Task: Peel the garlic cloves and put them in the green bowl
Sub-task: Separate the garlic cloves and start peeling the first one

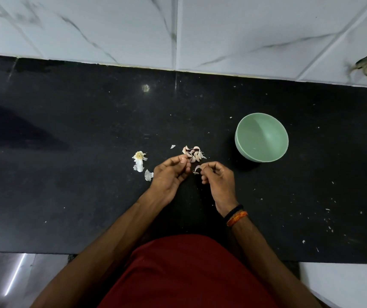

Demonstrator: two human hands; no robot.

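A small heap of unpeeled garlic cloves (pixel 193 153) lies on the black counter (pixel 89 130) just beyond my hands. My right hand (pixel 217 178) pinches a pale clove or piece of skin (pixel 197 169) at its fingertips. My left hand (pixel 169 174) is beside it with fingers curled; whether it holds anything is hidden. The green bowl (pixel 261 137) stands to the right of the heap, with nothing visible inside.
The garlic root stub and loose skins (pixel 139 161) lie left of my left hand, with one more skin (pixel 148 175) by my wrist. White flecks dot the counter's right side. A tiled wall (pixel 222 30) rises behind the counter.
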